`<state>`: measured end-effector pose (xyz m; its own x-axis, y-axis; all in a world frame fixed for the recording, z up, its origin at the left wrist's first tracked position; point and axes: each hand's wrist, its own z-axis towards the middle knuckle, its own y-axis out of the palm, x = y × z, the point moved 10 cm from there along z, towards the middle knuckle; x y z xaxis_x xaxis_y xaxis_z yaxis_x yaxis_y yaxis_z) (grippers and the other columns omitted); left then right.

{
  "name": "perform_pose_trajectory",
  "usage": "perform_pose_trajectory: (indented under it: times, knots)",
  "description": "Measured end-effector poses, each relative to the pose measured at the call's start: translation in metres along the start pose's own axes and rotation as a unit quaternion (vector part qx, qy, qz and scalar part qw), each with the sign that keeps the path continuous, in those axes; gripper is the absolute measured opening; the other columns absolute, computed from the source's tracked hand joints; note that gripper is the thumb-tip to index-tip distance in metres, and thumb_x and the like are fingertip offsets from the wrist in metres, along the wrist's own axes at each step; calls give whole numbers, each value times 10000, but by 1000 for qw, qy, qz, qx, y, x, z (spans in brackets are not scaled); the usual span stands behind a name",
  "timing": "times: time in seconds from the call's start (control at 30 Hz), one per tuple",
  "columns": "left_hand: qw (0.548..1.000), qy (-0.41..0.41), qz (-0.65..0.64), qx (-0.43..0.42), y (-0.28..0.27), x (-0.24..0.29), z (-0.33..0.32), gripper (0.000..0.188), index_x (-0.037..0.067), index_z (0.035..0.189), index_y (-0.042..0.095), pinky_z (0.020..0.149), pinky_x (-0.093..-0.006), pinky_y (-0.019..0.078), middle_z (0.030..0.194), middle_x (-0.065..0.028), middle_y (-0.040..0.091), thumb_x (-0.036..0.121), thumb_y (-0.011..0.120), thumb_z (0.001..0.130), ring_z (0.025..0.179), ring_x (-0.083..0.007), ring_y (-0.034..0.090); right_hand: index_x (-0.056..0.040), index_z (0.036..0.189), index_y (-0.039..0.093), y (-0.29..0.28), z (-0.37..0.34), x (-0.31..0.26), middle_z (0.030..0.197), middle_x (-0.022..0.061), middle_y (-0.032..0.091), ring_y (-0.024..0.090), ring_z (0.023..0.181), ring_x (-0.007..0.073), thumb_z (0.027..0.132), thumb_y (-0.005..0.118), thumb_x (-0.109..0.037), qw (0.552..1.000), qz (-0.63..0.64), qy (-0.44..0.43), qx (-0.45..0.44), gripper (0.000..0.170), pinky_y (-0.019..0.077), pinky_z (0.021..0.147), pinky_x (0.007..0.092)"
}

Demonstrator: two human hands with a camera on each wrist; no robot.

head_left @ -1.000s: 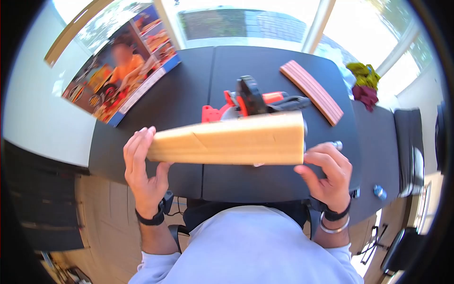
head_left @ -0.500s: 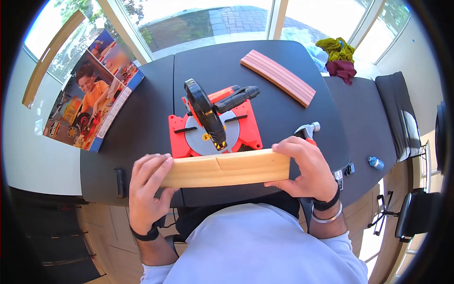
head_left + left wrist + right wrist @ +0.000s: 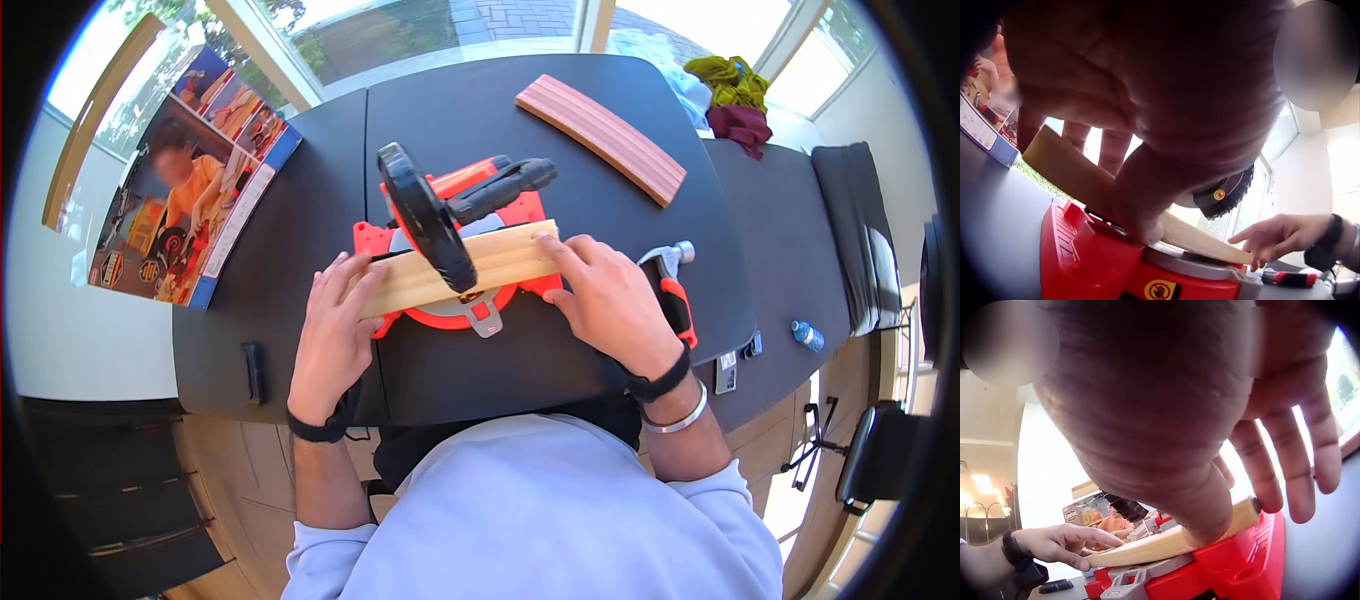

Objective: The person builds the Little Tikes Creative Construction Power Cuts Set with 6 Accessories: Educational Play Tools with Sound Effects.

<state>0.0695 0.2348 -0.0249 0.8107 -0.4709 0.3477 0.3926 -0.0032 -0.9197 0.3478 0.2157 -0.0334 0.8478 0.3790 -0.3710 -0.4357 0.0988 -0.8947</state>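
Where the wooden plank (image 3: 515, 252) lies: crosswise beneath the raised blade arm (image 3: 422, 212) of the toy miter saw (image 3: 468, 182), slightly askew.
Left hand (image 3: 335, 340): pinches one end, thumb on the near face, fingers over the far side.
Right hand (image 3: 620, 300): pinches the other end between thumb and index finger; the remaining fingers stretch out, spread.
Plank's progress: getting it under the blade arm looks done; straightening it on the base seems left, and no cut shows.
Table (image 3: 500, 375): black, seamed, bearing a pink grooved board (image 3: 602, 140) beyond the saw and a claw hammer (image 3: 676, 305) beside the right hand.
Room: windows (image 3: 420, 45) ahead, a picture-printed box (image 3: 190, 200) at left, olive cloth (image 3: 728, 88) and maroon cloth (image 3: 740, 128) heaped at far right, wood-toned floor (image 3: 240, 470) below.
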Motion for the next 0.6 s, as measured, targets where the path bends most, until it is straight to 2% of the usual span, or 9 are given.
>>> perform_pose_trajectory:
  times: [0.03, 0.07, 0.17, 0.27, 0.3, 0.37, 0.4, 0.5, 0.6]
  knots:
    - [1000, 5, 18, 15, 2, -2, 0, 676, 89, 1524, 648, 1326, -566, 355, 1671, -186, 532, -54, 761, 873, 1557, -464, 480, -34, 1469, 640, -8, 1, -3, 1173, 131, 664, 680, 1042, 336, 931, 856, -183, 1000, 8, -4, 12, 599, 554, 920, 449]
    - [1000, -7, 20, 17, 2, -4, 1, 676, 89, 1524, 648, 1326, -566, 355, 1671, -186, 532, -54, 761, 873, 1557, -464, 480, -24, 1432, 650, -16, 4, -5, 1206, 148, 671, 683, 1078, 356, 904, 870, -145, 999, 26, -2, 26, 585, 558, 946, 459]
    - [1000, -9, 16, 12, 7, -6, 4, 629, 123, 1501, 670, 1303, -619, 361, 1667, -166, 540, 135, 865, 903, 1549, -432, 489, -7, 1336, 701, -50, 9, -7, 1267, 192, 685, 692, 1148, 413, 852, 887, -62, 992, 78, -18, 101, 521, 584, 943, 470]
    - [1000, -27, 10, 0, 9, -7, 8, 614, 132, 1487, 678, 1287, -625, 379, 1613, -151, 582, 137, 866, 903, 1510, -410, 521, -11, 1342, 713, -92, 14, -22, 1294, 166, 702, 712, 1113, 363, 903, 925, -193, 979, 75, -43, 184, 520, 595, 879, 435]
    - [999, -29, -4, 14, 6, -5, 8, 579, 118, 1447, 693, 1272, -648, 386, 1569, -127, 612, 108, 863, 894, 1470, -395, 550, -11, 1342, 713, -94, 18, -29, 1294, 166, 702, 712, 1113, 363, 903, 925, -193, 980, 81, -58, 171, 520, 595, 879, 435]
    - [999, -45, 1, 24, 5, -8, 6, 558, 111, 1422, 700, 1269, -661, 384, 1576, -112, 612, 90, 860, 888, 1475, -390, 549, -3, 1335, 720, -115, 17, -44, 1330, 166, 705, 697, 1143, 346, 943, 907, -373, 954, 114, -108, 254, 571, 583, 902, 428]
    - [999, -38, 9, 30, 4, -7, 6, 538, 103, 1397, 708, 1266, -673, 381, 1582, -96, 611, 72, 858, 882, 1479, -386, 549, -3, 1335, 720, -114, 24, -53, 1330, 166, 705, 697, 1143, 346, 943, 907, -373, 955, 119, -121, 244, 571, 583, 902, 428]
    - [997, -56, 13, 49, 3, -10, 1, 499, 95, 1350, 718, 1264, -690, 379, 1581, -75, 624, 57, 859, 872, 1485, -386, 548, -1, 1315, 730, -101, 37, -90, 1297, 185, 705, 673, 1162, 347, 972, 801, -577, 959, -19, -190, 211, 674, 559, 956, 433]
    - [997, -56, 9, 51, 6, -13, 1, 474, 90, 1326, 721, 1262, -702, 375, 1575, -70, 637, 96, 870, 875, 1489, -389, 546, 3, 1297, 727, -83, 43, -82, 1232, 169, 695, 663, 1113, 335, 997, 761, -596, 971, 43, -151, 178, 671, 549, 915, 425]
